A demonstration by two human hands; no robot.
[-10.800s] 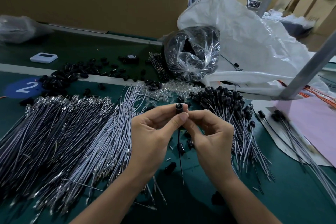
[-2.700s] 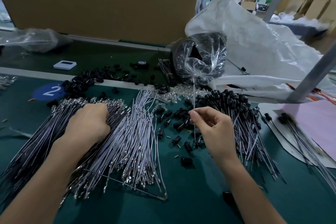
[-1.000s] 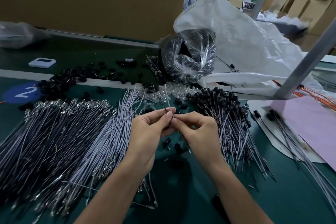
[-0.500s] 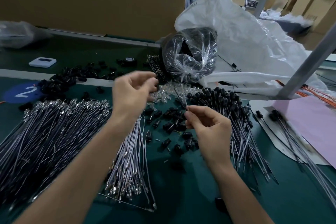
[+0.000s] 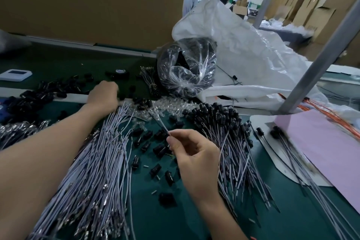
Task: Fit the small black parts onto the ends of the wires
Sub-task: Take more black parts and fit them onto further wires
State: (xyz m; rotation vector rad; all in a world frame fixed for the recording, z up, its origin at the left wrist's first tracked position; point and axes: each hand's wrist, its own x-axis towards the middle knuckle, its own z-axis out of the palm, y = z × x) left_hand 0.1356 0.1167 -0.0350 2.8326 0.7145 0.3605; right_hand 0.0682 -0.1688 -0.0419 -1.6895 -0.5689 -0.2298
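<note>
My right hand [image 5: 191, 155] pinches a thin grey wire [image 5: 159, 123] between thumb and forefinger, its bare end pointing up and to the left. My left hand [image 5: 104, 93] reaches far back over the white strip, fingers curled down among loose small black parts [image 5: 48, 91]; whether it holds one is hidden. More small black parts [image 5: 153, 148] lie scattered on the green mat under my right hand. A broad heap of bare grey wires [image 5: 97, 171] spreads at the left. A heap of wires with black parts fitted [image 5: 220, 122] lies to the right.
A clear bag of black parts [image 5: 187, 68] stands behind, against a big white plastic sack [image 5: 243, 45]. Small clear parts [image 5: 169, 105] are strewn at the centre back. A pink sheet [image 5: 327, 152], a grey metal post [image 5: 319, 60] and a white device [image 5: 15, 74] border the mat.
My left hand has moved away from the right, back and to the left, down onto the black parts by the white strip. My right hand kept hold of the wire.
</note>
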